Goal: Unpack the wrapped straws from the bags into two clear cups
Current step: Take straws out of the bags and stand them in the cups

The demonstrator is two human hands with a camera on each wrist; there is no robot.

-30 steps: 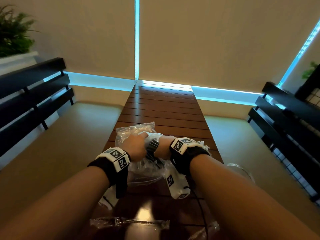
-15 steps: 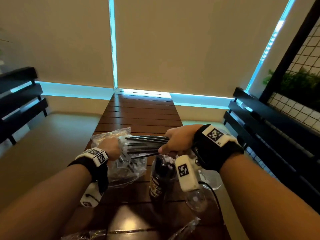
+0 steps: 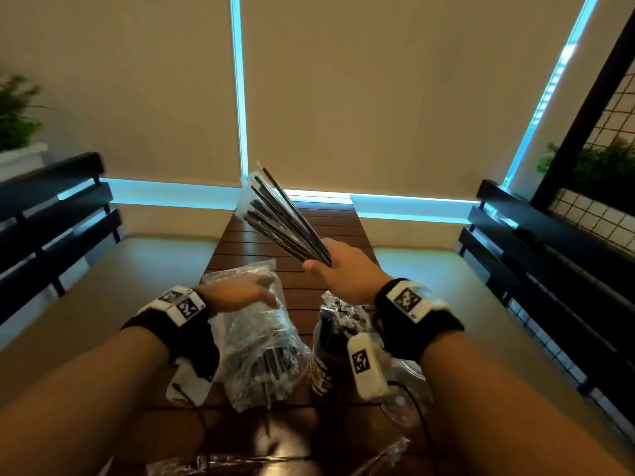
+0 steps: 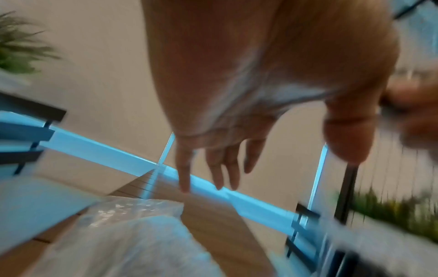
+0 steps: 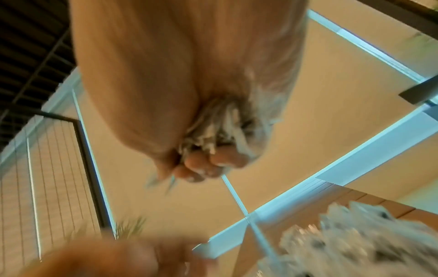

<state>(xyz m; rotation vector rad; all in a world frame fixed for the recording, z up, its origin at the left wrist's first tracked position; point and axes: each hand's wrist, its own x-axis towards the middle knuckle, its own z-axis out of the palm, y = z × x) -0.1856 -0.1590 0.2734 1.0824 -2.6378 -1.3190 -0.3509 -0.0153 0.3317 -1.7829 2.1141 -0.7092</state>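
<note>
Straws (image 3: 285,218) fan up and away from your right hand (image 3: 347,273), whose fingers (image 5: 201,166) are curled tight round their lower ends, raised above the desk (image 3: 292,235). Your left hand (image 3: 240,295) lies with fingers (image 4: 213,168) straight and loose on the bag (image 3: 264,341), gripping nothing. One cup (image 3: 333,348), packed with dark straws, stands just right of the bag; another cup (image 3: 405,396) lies beneath your right wrist

Both forearms come in from the bottom corners of the head view, each wrist strapped with a black band. Right hand (image 3: 345,273) is raised near frame centre, fingers curled tight into a fist-like grip. Left hand (image 3: 237,295) sits lower, centre-left, fingers (image 4: 220,168) straight and relaxed.
</note>
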